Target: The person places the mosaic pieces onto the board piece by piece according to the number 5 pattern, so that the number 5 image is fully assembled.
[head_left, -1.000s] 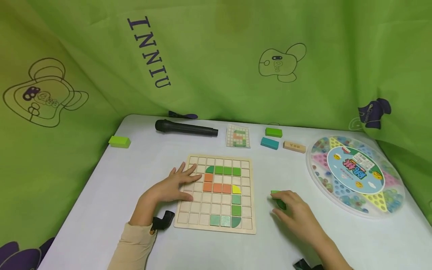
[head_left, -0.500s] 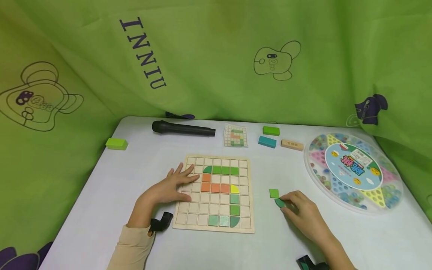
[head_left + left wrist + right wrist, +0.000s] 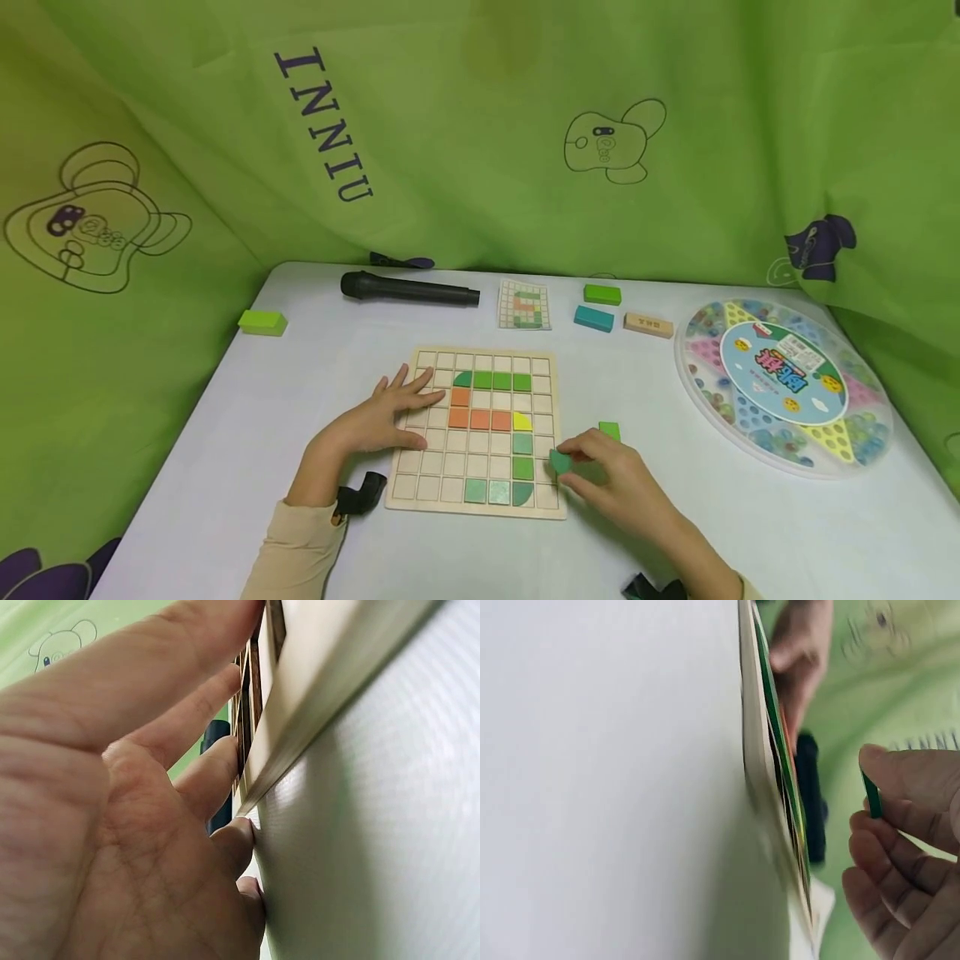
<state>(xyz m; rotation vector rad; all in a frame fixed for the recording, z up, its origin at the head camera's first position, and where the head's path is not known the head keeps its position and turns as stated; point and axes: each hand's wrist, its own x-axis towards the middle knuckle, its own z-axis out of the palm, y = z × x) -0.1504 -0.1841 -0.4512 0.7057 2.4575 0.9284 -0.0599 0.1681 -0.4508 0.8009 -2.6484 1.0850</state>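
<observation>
A wooden grid board (image 3: 430,463) lies on the white table, with green, orange and yellow tiles set in some of its squares. Spread fingers of my left hand (image 3: 375,419) rest on the board's left edge; the left wrist view shows them along its wooden rim (image 3: 330,697). Between thumb and fingertips my right hand (image 3: 618,479) pinches a green quarter-circle tile (image 3: 559,461), held at the board's right edge. Seen edge-on in the right wrist view, that tile (image 3: 871,795) is thin. A light green square tile (image 3: 610,430) lies on the table just beyond the right hand, partly hidden.
Behind the board lie a black microphone (image 3: 410,289) and a printed pattern card (image 3: 524,304). Green (image 3: 602,294), teal (image 3: 594,318) and wooden blocks (image 3: 648,325) sit back right. A round marble game box (image 3: 785,387) is at right, another green block (image 3: 262,322) at far left.
My right hand has picked the green quarter-circle tile off the table and carried it left to the board's right edge. The square tile stays behind. My left hand keeps its place.
</observation>
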